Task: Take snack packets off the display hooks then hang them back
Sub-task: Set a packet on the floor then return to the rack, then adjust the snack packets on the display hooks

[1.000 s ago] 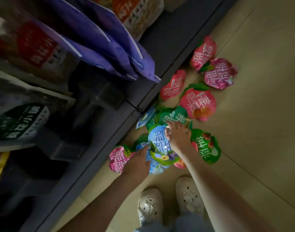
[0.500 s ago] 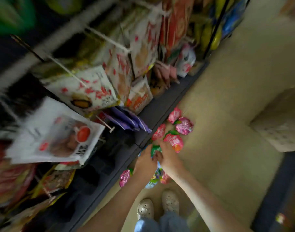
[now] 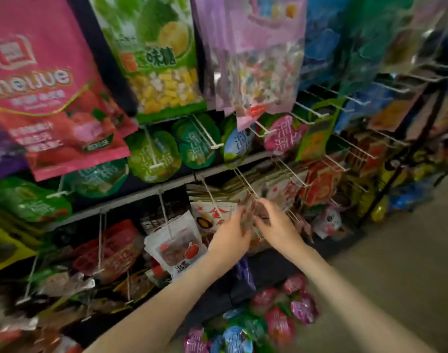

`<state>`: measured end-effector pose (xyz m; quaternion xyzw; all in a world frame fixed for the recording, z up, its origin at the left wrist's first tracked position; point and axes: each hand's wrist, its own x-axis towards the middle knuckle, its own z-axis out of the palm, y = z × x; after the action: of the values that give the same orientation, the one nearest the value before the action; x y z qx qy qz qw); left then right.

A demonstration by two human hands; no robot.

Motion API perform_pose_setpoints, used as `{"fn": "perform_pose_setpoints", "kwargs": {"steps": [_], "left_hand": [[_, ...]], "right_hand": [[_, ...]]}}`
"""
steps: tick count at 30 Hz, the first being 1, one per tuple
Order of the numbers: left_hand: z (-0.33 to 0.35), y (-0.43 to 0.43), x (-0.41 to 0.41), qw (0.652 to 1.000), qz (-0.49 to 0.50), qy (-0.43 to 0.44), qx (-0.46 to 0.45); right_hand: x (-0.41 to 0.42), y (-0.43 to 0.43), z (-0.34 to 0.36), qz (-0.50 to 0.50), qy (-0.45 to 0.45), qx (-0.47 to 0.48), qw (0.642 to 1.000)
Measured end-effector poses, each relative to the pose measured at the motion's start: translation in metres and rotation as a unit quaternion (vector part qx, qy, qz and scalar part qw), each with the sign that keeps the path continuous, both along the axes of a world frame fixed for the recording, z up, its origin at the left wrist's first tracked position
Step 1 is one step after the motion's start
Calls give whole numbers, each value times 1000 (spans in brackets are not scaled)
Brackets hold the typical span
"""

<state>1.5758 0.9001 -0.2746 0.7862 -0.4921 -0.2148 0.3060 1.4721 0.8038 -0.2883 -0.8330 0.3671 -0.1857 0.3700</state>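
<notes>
At white hook [image 3: 245, 186] tip: left hand [image 3: 231, 236] and right hand [image 3: 277, 226] fingers pinched blurred packet [image 3: 248, 216]; line up hang-hole squarely, then slide on.

Loose packets [image 3: 258, 324] on floor [image 3: 396, 276], seemingly before rack [image 3: 146, 189].

Blurred packet [image 3: 248, 217] at hook [image 3: 245, 186]; others [image 3: 256, 324] on floor.

Plain beige tiled floor [image 3: 401, 263] on the right beside a dark upright metal rack post [image 3: 406, 154].
</notes>
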Motion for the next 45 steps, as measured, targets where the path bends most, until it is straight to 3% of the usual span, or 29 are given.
{"fn": "perform_pose_setpoints", "kwargs": {"steps": [6,12,18,23,27,33,36,40,45], "left_hand": [[19,-5,22,987,162,-15,-10],[35,6,81,971,226,-66,27],[19,2,146,968,198,-137,71],[-6,-31,170,956,147,-235,98],[-28,-60,167,943,153,-284,80],[-58,-97,150,921,189,-332,79],[-66,-117,151,896,233,-377,19],[-80,-129,155,894,244,-374,18],[-83,-124,154,890,258,-375,-17]], "right_hand": [[21,-39,23,69,1,6,998],[87,-58,48,119,-11,52,992],[182,-68,31,81,-41,151,984],[228,-89,-14,68,-98,149,982],[232,-108,-41,45,-132,172,975],[218,-143,-63,20,-85,189,978],[221,-148,-58,70,-177,259,947],[224,-136,-58,109,-266,332,899],[199,-111,-62,143,-308,357,870]]}}
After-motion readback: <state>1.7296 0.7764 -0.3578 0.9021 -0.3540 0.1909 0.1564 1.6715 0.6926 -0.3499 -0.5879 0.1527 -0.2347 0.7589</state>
